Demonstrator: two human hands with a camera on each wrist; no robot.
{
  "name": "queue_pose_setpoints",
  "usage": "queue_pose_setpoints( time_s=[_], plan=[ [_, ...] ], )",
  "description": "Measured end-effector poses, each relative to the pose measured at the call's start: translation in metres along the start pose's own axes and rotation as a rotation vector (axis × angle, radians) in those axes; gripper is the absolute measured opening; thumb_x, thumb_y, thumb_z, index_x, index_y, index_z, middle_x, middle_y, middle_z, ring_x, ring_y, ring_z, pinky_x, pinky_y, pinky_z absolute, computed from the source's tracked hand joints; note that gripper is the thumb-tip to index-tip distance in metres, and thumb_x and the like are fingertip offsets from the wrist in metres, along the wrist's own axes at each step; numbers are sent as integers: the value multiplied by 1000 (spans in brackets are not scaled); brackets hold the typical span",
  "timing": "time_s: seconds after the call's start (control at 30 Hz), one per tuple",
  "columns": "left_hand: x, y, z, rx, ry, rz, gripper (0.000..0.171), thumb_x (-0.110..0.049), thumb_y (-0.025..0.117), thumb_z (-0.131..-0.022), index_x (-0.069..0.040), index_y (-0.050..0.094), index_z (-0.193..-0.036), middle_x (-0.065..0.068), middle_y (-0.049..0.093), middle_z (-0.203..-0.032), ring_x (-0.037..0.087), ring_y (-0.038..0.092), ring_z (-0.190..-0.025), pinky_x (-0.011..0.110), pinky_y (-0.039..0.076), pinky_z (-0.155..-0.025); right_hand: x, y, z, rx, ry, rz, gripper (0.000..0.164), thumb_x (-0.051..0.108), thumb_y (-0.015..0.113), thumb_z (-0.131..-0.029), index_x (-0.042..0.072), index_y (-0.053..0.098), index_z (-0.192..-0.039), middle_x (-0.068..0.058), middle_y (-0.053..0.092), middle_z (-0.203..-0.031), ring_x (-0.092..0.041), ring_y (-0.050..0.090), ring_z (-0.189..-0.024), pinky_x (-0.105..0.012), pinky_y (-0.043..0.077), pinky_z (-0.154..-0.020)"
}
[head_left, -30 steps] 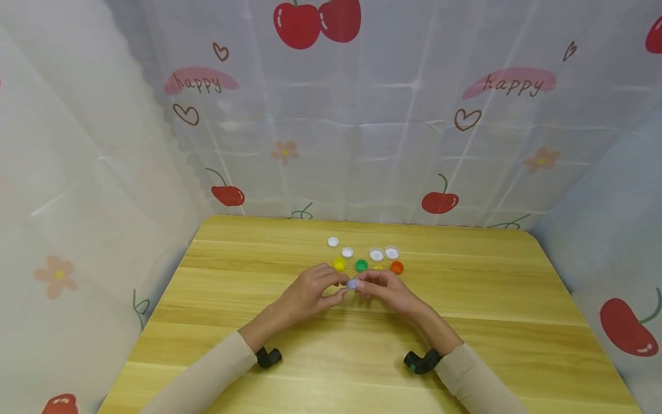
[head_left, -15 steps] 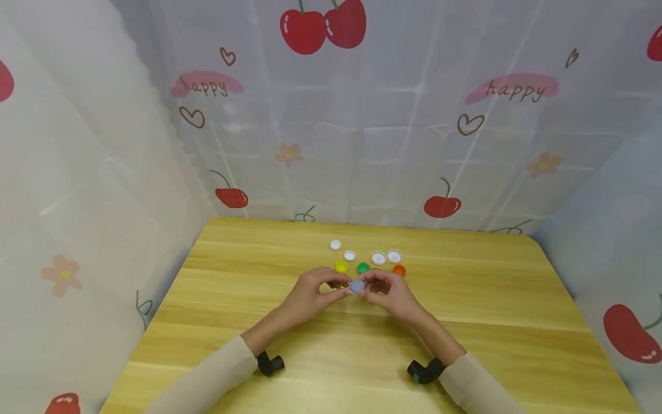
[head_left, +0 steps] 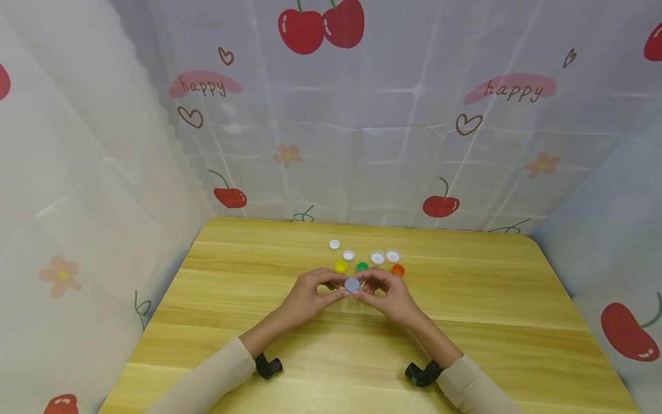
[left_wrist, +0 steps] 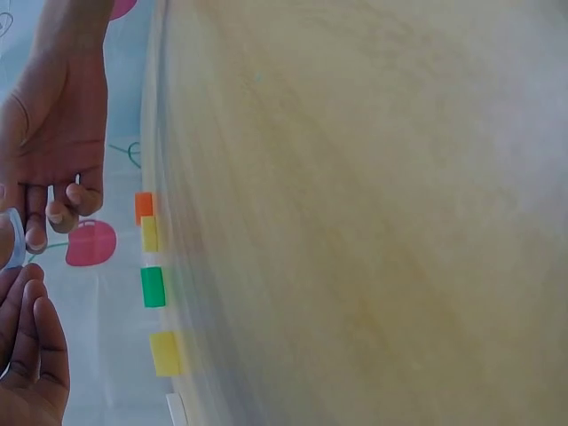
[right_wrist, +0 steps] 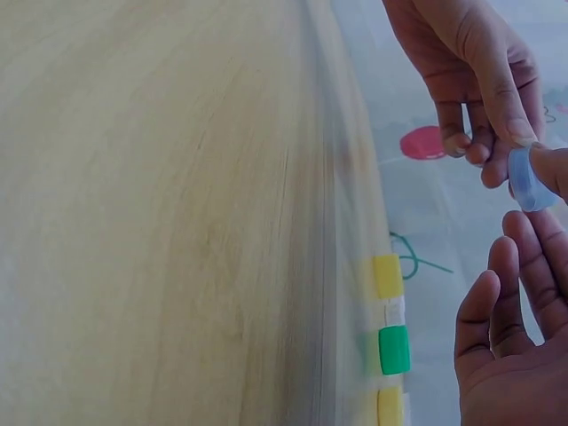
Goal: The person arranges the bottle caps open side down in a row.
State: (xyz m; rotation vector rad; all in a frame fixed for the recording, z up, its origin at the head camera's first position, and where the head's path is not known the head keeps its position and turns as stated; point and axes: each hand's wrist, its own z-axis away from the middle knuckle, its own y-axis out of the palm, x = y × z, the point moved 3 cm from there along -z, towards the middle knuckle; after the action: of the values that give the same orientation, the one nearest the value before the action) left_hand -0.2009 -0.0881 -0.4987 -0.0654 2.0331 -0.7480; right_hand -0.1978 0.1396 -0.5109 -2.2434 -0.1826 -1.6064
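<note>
A small round pale-blue cap [head_left: 352, 285] is held between the two hands above the wooden table [head_left: 331, 351]. My left hand [head_left: 310, 292] pinches its left edge with thumb and fingertips. From the other side, my right hand [head_left: 389, 296] pinches the right edge. The cap's flat face is turned toward the head camera; in the right wrist view its ridged side [right_wrist: 525, 180] shows. Just beyond the hands lie a yellow cap [head_left: 340, 267], a green cap [head_left: 362, 267] and an orange cap [head_left: 397, 270]. A second yellow cap [left_wrist: 149, 233] shows in the left wrist view.
Behind the coloured caps lie several white round caps, among them one far-left white cap [head_left: 334, 244] and one far-right white cap [head_left: 393, 256]. A curtain [head_left: 331, 172] printed with cherries stands along the table's back edge and both sides.
The pale-blue cap has been turned from nearly edge-on to flat face toward the head camera. Both hands keep their place, with the fingers shifted slightly around it.
</note>
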Motion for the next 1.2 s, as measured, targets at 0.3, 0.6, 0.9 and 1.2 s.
queue_pose_setpoints(
  time_s=[0.3,0.6,0.9,1.2],
  plan=[
    [3,1,0,26,-32,-21,24,-29,81,-98,-25,79,-121,-12,78,-112,4,72,-98,26,63,-87,-2,2,0,16,-10,45,25,9,83,-95,15,76,-118,-7,71,-100,-17,62,-82,-27,55,-77],
    [11,-6,15,225,-134,-213,20,-37,81,-99,-27,80,-116,-15,77,-109,4,69,-100,27,60,-91,-8,22,2,184,57,240,25,27,87,-93,23,73,-114,-6,71,-107,-31,65,-92,-32,56,-79],
    [19,-21,29,297,-179,-368,19,-39,82,-97,-23,80,-108,-13,74,-100,8,70,-99,35,59,-94,-4,57,-16,320,44,420,23,25,86,-94,17,71,-111,-5,72,-103,-24,66,-94,-31,57,-85],
    [25,-40,36,280,-185,-451,18,-34,86,-94,-22,80,-106,-8,75,-102,12,68,-99,37,59,-91,-3,81,-31,307,57,535,23,31,85,-94,19,71,-108,-1,71,-101,-17,63,-91,-23,49,-82]
  ],
)
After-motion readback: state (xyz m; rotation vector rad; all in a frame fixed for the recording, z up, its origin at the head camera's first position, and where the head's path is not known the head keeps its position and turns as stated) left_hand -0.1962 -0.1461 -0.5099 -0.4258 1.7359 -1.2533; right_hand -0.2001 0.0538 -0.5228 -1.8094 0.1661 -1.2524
